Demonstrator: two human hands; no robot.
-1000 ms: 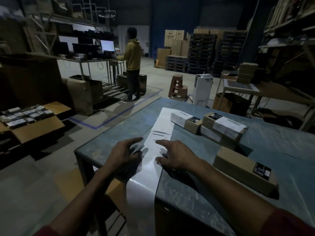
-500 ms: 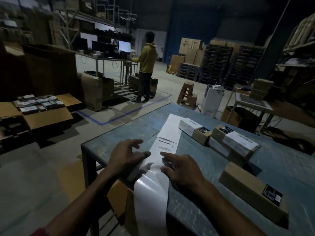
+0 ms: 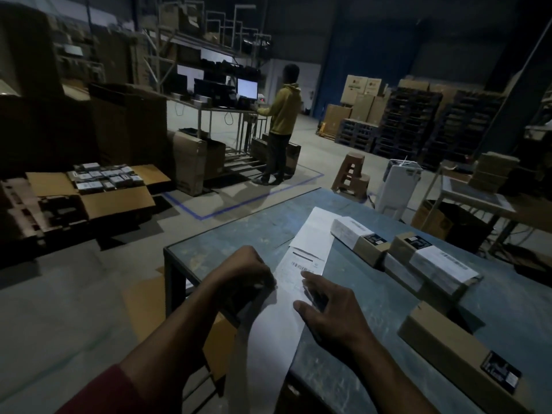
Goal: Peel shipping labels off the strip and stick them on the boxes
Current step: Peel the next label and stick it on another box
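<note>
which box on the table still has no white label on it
The nearest box, lying alone at the right. Its top is bare brown cardboard with only a small black sticker, while the boxes farther back carry white labels.

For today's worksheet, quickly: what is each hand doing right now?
Left hand: fingers curled, pinching the label strip's left edge.
Right hand: open, fingers spread, pressing the strip flat.

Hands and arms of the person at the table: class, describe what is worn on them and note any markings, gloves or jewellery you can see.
Both hands are bare: no gloves on the left hand or the right hand, and no rings, watch or markings can be made out in the dim light. The forearms are uncovered. A dark red sleeve shows on the left arm, pushed up near the picture's bottom edge.
</note>
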